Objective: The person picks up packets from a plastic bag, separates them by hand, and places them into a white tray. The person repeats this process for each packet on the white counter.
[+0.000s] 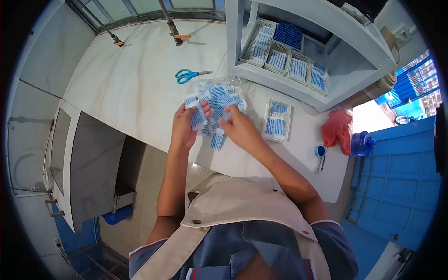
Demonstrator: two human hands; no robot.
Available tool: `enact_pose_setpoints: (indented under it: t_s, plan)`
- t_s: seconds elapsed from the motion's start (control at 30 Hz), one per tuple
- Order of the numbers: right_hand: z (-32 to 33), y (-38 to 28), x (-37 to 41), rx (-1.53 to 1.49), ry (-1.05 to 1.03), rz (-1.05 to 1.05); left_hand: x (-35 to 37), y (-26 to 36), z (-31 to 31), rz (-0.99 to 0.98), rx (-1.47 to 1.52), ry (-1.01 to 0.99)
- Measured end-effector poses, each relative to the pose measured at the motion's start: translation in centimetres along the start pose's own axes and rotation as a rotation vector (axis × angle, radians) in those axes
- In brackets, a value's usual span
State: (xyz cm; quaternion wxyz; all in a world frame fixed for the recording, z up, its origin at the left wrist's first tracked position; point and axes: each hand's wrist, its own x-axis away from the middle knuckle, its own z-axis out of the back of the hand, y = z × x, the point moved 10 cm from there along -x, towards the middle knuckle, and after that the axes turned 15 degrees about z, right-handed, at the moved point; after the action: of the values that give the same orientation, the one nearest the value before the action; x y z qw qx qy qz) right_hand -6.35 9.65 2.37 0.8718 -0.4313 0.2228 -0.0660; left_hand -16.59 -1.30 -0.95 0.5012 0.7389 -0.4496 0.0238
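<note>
White packets with blue print (pixel 219 98) lie heaped on and in a clear plastic bag on the pale counter. My left hand (pixel 185 122) is closed round a few such packets (pixel 198 116) at the left side of the heap. Over the heap's right side, my right hand (pixel 239 125) has its fingers bent, with thumb and index finger near each other; whether anything is between them is too small to tell. One packet (pixel 217 140) lies at the heap's front edge. To the right stands a small white basket (pixel 290 122) with more packets in it.
Blue-handled scissors (pixel 186 75) lie behind the heap. A white shelf (pixel 280 84) at the back right holds several baskets of packets. A red cloth (pixel 336 129), a blue-capped item (pixel 320 150), a pen (pixel 322 163) and a blue bottle (pixel 362 143) are at the right.
</note>
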Motion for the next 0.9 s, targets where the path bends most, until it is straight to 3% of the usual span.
enact_pose_setpoints:
  t_s: [0.03,0.1,0.17,0.33,0.4,0.47,0.5,0.57,0.6,0.67,0.73,0.83,0.87,0.9]
  plan:
    - [-1.1,0.7,1.4,0.064,-0.143,-0.110,0.2,0.0,0.8,0.013,-0.008,0.033]
    - [-3.5,2.2,2.7,0.014,-0.081,-0.088,-0.3,-1.2,1.8,0.042,-0.037,0.026]
    - [-4.7,3.7,3.0,-0.041,-0.021,-0.058,0.5,-1.2,1.5,-0.055,-0.162,0.027]
    - [-3.7,6.6,0.5,-0.591,-0.023,-0.313,1.3,-2.1,1.0,-0.073,-0.363,0.057]
    - [-2.1,5.6,-0.6,-0.563,-0.027,-0.311,0.8,-3.0,0.3,-0.082,-0.391,0.049]
    - [-0.6,4.9,-1.4,-0.414,-0.013,-0.269,1.1,-2.5,-2.3,-0.315,-0.713,0.040]
    - [0.0,4.7,-1.6,-0.410,-0.009,-0.264,1.0,-2.4,-2.7,-0.321,-0.712,0.036]
    - [1.5,4.5,-1.9,-0.447,0.058,-0.264,3.0,0.4,-3.5,-0.685,-0.942,0.290]
    - [2.3,4.2,-2.0,-0.446,0.065,-0.262,3.1,0.8,-3.7,-0.690,-0.944,0.284]
    - [2.5,3.8,-1.8,-0.823,0.133,-0.324,0.6,-0.8,-1.8,-0.202,-0.565,0.084]
    - [2.0,3.9,-1.7,-0.873,0.109,-0.340,0.5,-3.3,-3.1,0.182,-0.240,-0.065]
    - [1.8,3.1,-1.6,-0.843,0.110,-0.287,1.3,-3.7,-6.5,0.177,-0.271,-0.198]
    - [2.3,2.6,-1.8,-0.764,0.125,-0.222,-0.9,-4.6,-4.1,0.090,-0.423,-0.063]
    - [2.8,2.5,-1.8,-0.765,0.129,-0.222,-0.6,-4.0,-4.5,0.090,-0.427,-0.066]
